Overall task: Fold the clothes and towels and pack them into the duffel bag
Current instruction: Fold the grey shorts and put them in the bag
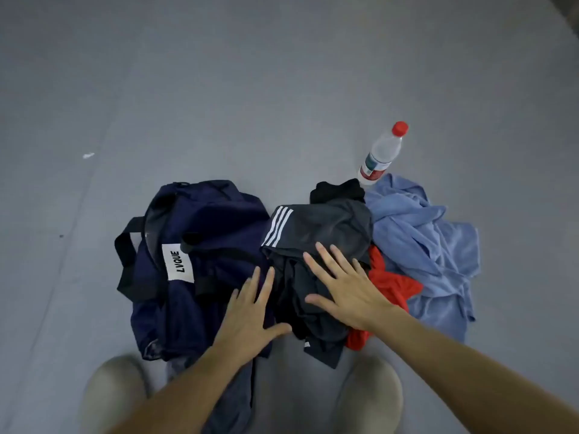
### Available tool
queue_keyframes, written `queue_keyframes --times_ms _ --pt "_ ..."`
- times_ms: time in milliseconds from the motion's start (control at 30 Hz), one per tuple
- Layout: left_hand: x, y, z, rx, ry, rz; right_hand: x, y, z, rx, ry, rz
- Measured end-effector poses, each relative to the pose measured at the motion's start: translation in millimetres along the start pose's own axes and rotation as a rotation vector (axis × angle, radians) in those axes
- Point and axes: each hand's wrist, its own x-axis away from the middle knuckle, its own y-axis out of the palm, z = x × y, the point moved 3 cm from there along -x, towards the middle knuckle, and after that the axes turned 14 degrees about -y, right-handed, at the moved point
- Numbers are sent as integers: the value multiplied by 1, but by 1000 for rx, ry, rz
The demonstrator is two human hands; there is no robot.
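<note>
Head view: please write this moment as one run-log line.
stage: clothes unfolded | left hand: open, at duffel bag edge | right hand: open, on dark striped garment | red garment, blue cloth: heaped beside

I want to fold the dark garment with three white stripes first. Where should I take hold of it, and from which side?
Probably the striped edge of the dark garment: it lies smooth and exposed, while the near end is crumpled. Come from the duffel bag side with the left hand; the right hand is open over it.
</note>
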Motion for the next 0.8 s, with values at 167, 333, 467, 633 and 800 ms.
queue_keyframes --times_ms 167,333,467,633,800 --pt "-30 44 -33 -162 -93 -84 -29 37 22 36 20 -80" --pt "-52 57 -59 -252 -48 -77 -54 55 41 101 67 -86" --pt "-69 53 -80 -290 -4 -10 -59 63 55 165 113 -103" --pt "-95 26 -122 -330 -64 18 -49 68 77 218 201 -122" --pt "-109 -2 -170 -316 -144 29 -41 67 97 230 291 -126"
